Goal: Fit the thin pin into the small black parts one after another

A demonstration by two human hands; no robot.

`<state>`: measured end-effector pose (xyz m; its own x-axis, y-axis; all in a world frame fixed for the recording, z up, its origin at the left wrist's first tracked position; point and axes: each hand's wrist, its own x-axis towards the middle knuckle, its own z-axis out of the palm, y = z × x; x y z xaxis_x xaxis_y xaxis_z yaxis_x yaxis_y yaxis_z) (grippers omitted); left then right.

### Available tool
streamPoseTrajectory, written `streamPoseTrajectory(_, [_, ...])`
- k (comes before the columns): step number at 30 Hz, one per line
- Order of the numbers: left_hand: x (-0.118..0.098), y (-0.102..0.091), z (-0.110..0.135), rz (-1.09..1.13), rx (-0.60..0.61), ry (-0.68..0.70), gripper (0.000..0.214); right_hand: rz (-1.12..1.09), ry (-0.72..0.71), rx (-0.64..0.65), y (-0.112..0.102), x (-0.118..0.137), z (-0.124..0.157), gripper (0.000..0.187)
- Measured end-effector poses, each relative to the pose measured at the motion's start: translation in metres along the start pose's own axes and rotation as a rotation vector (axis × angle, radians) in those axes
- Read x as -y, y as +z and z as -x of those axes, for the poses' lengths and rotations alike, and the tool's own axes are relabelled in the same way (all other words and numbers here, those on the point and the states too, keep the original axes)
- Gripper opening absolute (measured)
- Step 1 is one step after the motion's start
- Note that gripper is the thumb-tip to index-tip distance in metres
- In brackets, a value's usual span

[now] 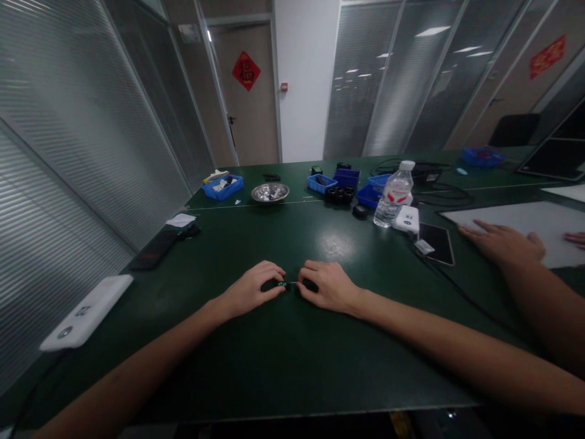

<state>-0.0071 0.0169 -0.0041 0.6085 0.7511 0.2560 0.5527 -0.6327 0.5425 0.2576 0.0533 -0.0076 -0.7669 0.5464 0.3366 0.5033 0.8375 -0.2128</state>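
My left hand (pixel 254 288) and my right hand (pixel 328 285) rest on the dark green table (pixel 283 353), knuckles facing each other at its middle. Both have their fingers curled and pinched. Between the fingertips sits a tiny dark part (pixel 289 283) with a greenish glint, too small to name. Each hand grips one end of it.
A co-worker's hand (pixel 501 241) lies flat on white paper (pixel 525 225) at the right. A water bottle (pixel 393 194), a white power bank (pixel 406 218), a phone (pixel 437 242), blue bins (pixel 223 186), a steel bowl (pixel 269 192) and a white device (pixel 86 312) stand around.
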Motion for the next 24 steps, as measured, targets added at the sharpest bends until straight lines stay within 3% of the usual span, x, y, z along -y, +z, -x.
streamPoseTrajectory(24, [-0.0013, -0.0015, 0.0011, -0.076, 0.046, 0.035, 0.023, -0.011, -0.11, -0.052, 0.0002, -0.0022, 0.0016, 0.017])
